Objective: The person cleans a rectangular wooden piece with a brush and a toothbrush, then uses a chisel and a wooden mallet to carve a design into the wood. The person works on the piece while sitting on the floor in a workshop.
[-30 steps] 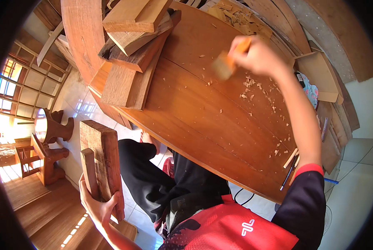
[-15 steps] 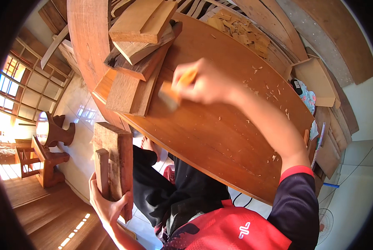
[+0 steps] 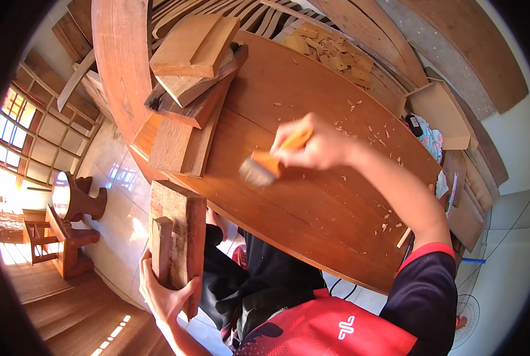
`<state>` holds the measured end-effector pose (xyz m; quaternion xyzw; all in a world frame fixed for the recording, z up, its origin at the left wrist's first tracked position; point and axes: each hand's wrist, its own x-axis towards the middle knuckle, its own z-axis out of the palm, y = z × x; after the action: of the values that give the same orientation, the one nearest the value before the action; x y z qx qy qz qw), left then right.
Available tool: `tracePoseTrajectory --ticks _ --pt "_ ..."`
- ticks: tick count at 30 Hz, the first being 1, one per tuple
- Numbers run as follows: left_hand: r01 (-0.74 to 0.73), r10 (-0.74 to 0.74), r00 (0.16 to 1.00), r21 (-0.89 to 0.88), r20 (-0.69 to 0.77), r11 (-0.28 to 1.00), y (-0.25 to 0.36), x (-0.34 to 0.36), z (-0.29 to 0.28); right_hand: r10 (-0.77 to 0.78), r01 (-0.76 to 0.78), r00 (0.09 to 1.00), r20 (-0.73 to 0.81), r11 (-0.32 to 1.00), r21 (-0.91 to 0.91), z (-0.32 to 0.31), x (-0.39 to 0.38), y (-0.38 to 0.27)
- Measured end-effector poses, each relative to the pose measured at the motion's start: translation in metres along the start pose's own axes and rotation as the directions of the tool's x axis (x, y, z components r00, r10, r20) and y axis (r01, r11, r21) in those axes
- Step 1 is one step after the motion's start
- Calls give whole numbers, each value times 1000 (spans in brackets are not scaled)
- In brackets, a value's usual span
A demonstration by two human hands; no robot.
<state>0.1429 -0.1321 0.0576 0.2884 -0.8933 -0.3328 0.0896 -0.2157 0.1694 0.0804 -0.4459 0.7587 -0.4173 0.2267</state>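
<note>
My right hand [image 3: 310, 144] is closed round the handle of a paintbrush [image 3: 256, 172] with orange wood and pale bristles, held above the brown tabletop [image 3: 277, 213]. My left hand [image 3: 165, 294] grips a rough wooden block [image 3: 189, 237] with a smaller strip of wood [image 3: 162, 249] lying along its face. That block is upright, just off the table's near-left edge. Close beyond it, a stack of wood pieces [image 3: 185, 107] rests on the table's left end; the top piece [image 3: 195, 44] has a step cut into it.
Wood shavings [image 3: 389, 136] lie scattered across the table's right part. Beyond its far edge are a heap of wood chips [image 3: 330, 53], an open cardboard box [image 3: 440, 107] and long planks [image 3: 455, 47]. A wooden stool [image 3: 69, 196] stands on the tiled floor at left, a fan [image 3: 466, 320] at lower right.
My right hand with the paintbrush has moved right and nearer to me, away from the stack. My left hand and the wooden block have shifted a little to the right and nearer.
</note>
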Motion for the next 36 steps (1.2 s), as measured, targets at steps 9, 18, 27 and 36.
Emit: tracePoseTrajectory --ticks 9,18,27,36 --pt "-117 117 988 -1 100 993 37 -1 16 -168 -2 785 -597 962 -274 -119 -15 86" --pt "-295 275 929 48 249 954 83 14 43 181 -355 829 -529 901 -249 -195 53 143" --pt "-260 252 945 15 209 965 81 7 51 -142 87 955 -259 973 -214 -91 5 17" --pt "-166 170 976 -43 134 985 50 1 29 34 -31 999 26 995 -92 -1 -102 -44"
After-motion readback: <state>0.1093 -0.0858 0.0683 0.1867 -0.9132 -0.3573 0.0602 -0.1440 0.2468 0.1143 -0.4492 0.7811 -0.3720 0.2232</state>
